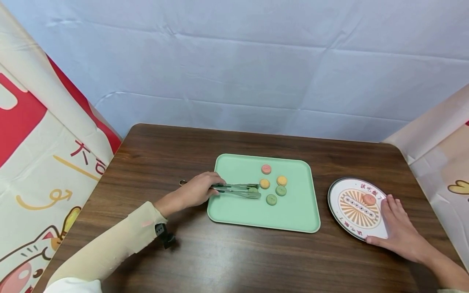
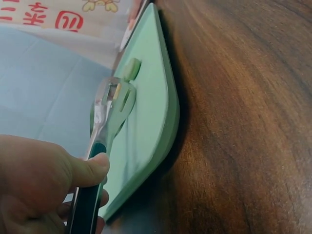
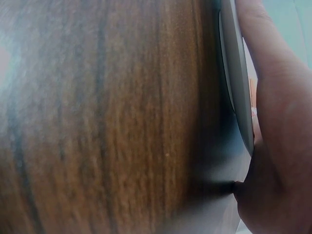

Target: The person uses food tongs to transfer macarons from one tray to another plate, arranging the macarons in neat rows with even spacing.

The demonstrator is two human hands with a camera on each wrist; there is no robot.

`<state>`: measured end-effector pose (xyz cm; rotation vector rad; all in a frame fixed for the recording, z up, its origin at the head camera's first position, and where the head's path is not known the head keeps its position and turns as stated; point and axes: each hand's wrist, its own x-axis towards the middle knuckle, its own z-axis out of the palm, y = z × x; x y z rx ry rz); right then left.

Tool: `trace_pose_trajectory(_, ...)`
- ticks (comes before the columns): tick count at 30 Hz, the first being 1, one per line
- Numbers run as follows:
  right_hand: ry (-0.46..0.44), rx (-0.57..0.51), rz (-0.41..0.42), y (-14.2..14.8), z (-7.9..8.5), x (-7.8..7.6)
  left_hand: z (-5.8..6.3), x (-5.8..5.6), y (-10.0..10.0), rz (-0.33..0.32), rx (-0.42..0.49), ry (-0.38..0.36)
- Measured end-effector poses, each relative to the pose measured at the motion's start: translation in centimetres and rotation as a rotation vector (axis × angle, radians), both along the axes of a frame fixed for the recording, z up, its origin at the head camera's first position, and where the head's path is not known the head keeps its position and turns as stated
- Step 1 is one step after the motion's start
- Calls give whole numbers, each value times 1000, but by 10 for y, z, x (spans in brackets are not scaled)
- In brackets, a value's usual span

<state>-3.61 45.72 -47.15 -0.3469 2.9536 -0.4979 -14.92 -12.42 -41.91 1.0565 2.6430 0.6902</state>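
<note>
My left hand (image 1: 199, 189) grips a pair of metal serving tongs (image 1: 234, 186) with dark handles; the left wrist view shows the thumb pressed along a handle (image 2: 87, 207). The tongs reach over a pale green tray (image 1: 238, 215), their tips on either side of a green macaron-like piece (image 1: 253, 190). Whether they touch it cannot be told. Near the tips lie pink (image 1: 266, 169), yellow (image 1: 281, 181) and green (image 1: 271, 199) pieces. My right hand (image 1: 401, 232) rests at the right rim of a white patterned plate (image 1: 342, 209), fingers extended and thumb spread. On the plate lies one pink-orange piece (image 1: 369, 199).
The tray and plate stand apart on a dark wooden table (image 1: 234, 260). A pale cloth (image 1: 234, 73) hangs behind the table's far edge. Printed cloth (image 1: 44, 195) hangs on the left, and more hangs on the right. A dark device (image 1: 165, 235) is strapped to the left wrist.
</note>
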Motion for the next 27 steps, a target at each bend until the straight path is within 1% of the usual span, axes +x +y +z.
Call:
trace_pose_trajectory(11, 0, 13, -6, -1, 2, 0, -4, 2, -1, 13, 22, -3)
trace_pose_trajectory(14, 6, 10, -5, -1, 1, -1, -4, 2, -1, 13, 16, 10)
trace_pose_trajectory(22, 7, 7, 8, 2, -2, -1, -2, 1, -2, 20, 16, 0)
trace_pose_trajectory(27, 6, 7, 7, 0, 0, 0, 1, -1, -1, 16, 21, 13)
